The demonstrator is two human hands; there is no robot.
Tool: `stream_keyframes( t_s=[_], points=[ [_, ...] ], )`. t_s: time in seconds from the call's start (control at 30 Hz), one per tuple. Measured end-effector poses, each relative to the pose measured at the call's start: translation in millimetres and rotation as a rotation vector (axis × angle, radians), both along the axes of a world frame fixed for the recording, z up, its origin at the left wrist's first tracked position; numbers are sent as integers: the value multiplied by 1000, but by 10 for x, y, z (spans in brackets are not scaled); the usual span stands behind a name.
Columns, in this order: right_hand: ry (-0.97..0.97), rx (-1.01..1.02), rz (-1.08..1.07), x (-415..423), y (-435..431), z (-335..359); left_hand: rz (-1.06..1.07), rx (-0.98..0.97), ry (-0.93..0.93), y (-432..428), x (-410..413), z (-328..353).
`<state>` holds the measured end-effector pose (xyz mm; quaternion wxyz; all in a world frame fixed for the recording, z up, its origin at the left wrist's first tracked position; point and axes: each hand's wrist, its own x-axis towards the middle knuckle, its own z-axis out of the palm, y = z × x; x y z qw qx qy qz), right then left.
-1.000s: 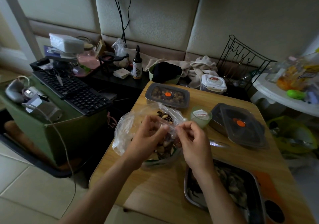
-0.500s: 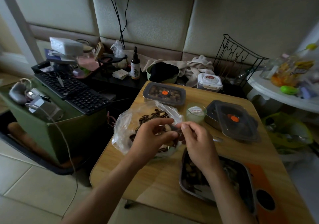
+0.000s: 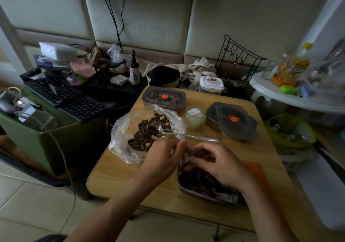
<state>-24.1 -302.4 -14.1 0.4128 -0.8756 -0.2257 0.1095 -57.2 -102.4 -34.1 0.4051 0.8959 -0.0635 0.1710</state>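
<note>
Right hand (image 3: 220, 165), seeds (image 3: 196, 151) now over tray (image 3: 197, 195)

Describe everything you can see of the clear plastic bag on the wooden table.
The clear plastic bag is thin and crinkled, lying open on the wooden table, its mouth spread wide. It holds a heap of dark striped seeds with some pale nuts. A metal spoon rests with its bowl on the heap, handle pointing right. The left hand is at its near edge; contact is unclear.
</note>
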Motion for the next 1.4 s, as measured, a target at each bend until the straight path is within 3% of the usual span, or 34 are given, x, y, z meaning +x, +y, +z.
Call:
stream_keyframes(
  t_s=[0.13, 0.23, 0.37, 0.67, 0.9, 1.03, 1.23, 1.4],
  points=[
    [101, -179, 53, -65, -182, 19, -17, 159, 84, -76, -14, -96],
    [120, -249, 77, -113, -180, 42, -31, 175, 125, -75, -2, -135],
    [3, -401, 86, -149, -93, 93, -67, 146, 164, -67, 29, -127],
    [202, -258, 68, -99, -77, 49, -81, 86, 173, -31, 37, -185],
    [-244, 87, -335, 163, 21, 25, -148, -143, 223, 51, -21, -101],
    [-341, 154, -464, 412, 199, -152, 25, -244, 109, 211, 37, -107],
    [-489, 65, -480, 735, 428, -200, 214, -327, 13, 495, 187, -57],
    [-551, 17, -396, 942, 539, -219, 230, -273, 1, 623, 277, -56]
  ],
)
